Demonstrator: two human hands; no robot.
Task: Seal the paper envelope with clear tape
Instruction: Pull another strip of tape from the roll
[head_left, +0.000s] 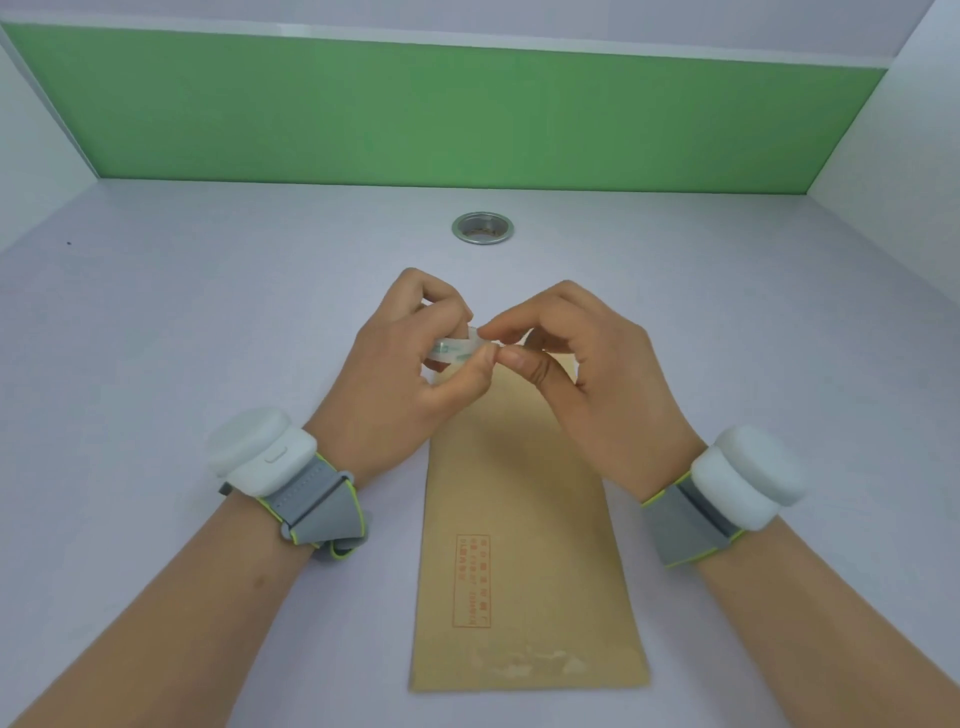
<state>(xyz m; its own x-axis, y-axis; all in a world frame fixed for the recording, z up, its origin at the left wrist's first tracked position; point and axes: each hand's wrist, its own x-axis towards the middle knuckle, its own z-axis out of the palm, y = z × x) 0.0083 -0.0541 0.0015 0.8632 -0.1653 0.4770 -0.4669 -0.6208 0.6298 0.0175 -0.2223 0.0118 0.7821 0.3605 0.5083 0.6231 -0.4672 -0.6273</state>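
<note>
A pale table (156, 312) has a round metal grommet (482, 227) near its far edge; behind it stands a green panel (447, 114) between 2 white walls (914, 135).

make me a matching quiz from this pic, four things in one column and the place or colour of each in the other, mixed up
Things:
1. tape roll
2. envelope
3. metal ring
4. back panel

Place or colour:
a. green
b. brown, lying flat on the desk
c. pinched between the left hand and the right hand
d. set into the desk beyond the hands

Pairs: 1-c, 2-b, 3-d, 4-a
</note>
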